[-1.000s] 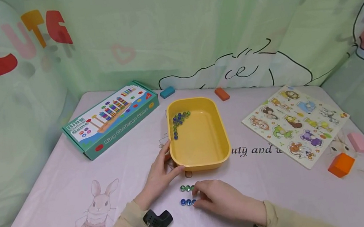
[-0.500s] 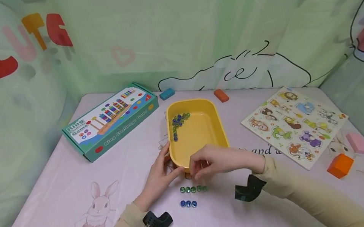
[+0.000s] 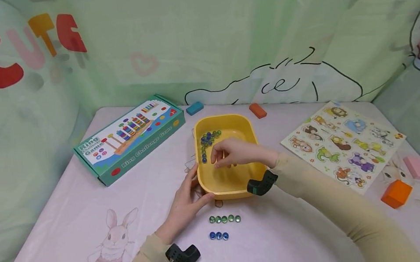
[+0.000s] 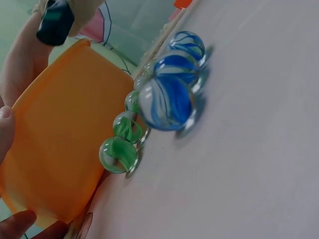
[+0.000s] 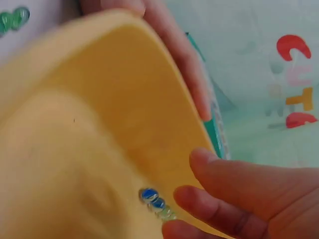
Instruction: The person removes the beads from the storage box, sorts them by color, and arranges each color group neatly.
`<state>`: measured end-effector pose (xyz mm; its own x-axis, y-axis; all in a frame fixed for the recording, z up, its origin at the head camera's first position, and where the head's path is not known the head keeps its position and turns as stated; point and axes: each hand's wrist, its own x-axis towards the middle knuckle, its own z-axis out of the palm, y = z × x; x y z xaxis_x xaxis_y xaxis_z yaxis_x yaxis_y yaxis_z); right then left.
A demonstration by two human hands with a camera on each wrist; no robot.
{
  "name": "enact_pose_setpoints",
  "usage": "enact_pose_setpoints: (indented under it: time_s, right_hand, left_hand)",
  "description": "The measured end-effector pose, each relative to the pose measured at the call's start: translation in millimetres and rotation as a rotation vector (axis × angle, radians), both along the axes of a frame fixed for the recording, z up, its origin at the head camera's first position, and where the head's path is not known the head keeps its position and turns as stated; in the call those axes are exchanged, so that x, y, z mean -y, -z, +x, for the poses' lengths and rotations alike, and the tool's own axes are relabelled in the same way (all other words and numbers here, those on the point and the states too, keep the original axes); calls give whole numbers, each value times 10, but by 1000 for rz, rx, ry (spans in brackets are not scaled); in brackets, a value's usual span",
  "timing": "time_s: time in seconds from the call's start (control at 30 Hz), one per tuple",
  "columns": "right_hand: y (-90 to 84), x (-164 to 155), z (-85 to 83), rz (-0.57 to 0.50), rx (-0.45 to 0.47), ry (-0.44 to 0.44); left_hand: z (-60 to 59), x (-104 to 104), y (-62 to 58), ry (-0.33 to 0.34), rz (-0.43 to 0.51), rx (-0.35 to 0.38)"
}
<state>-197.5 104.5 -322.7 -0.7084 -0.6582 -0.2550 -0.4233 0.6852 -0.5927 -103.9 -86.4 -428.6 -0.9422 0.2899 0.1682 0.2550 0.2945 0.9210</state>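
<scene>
Reaching over the yellow tray point(image 3: 257, 173), the right hand point(image 3: 233, 153) hangs inside it with the fingers curled downward and drawn together. I cannot tell if a marble is pinched between them, because the fingertips point(image 5: 199, 196) hide what is under them. Just beyond these fingertips, in the far corner of the tray, lies a heap of blue and green marbles point(image 3: 207, 140); the wrist view shows a few of them point(image 5: 154, 201) against the tray wall, very near the fingers.

The left hand point(image 3: 185, 200) holds the near corner of the tray on its own side, the thumb against the front wall and the fingers along the side wall. It seems to me this grip keeps the light tray steady while the other hand works inside.

Between the two arms, just in front of the tray, a row of green marbles point(image 3: 224, 219) lies on the pink tablecloth point(image 3: 65, 212), and nearer to the person a shorter row of blue marbles point(image 3: 218, 235). They are sorted by colour in neat lines, probably so they do not roll away.
</scene>
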Motion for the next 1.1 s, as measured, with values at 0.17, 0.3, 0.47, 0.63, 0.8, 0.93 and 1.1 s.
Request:
enact_pose_setpoints:
  time_s: [0.17,0.3,0.47,0.63,0.8,0.93,1.1]
  right_hand:
    - [92,74,-117,50,-73,48]
    - [169,101,-195,107,-110,53]
    - [266,158,-293,173,-136,67]
    - [302,276,-312,260,-163,42]
    - [318,382,-286,303,-177,62]
    - [342,406,-280,323,-177,73]
    - [295,347,-282,306,-184,33]
  left_hand:
    - [-2,-11,-11,6,-4,-1]
    - [11,-23,-24,10,-5,-7]
    - [15,-25,-47,-2,-4,-4]
    - [8,-22,-44,9,-5,-1]
    - [6,-18,-18,0,-14,6]
    - [12,-16,-16,-4,-18,19]
    - [11,-2,-14,-1,-12,15]
